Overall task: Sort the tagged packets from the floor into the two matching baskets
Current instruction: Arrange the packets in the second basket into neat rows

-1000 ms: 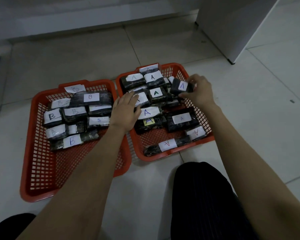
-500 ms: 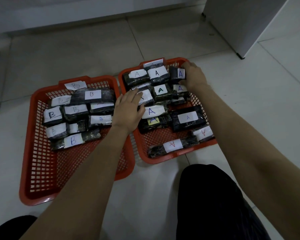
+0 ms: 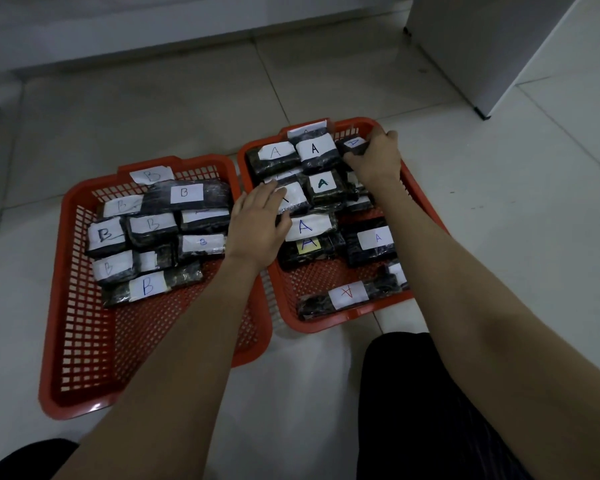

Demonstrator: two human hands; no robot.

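Since a moment ago, the right hand (image 3: 374, 157) has lowered its A packet (image 3: 353, 144) into the A basket's (image 3: 413, 181) far corner, fingers still curled round it. Left hand (image 3: 258, 225) rests flat on the A pile. Next: let go, then withdraw.

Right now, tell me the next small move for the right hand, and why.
Probably let go and draw back. The right hand grips a packet tagged A, already low in the far right corner of the A basket, beside other A packets. No loose packets show on the floor.
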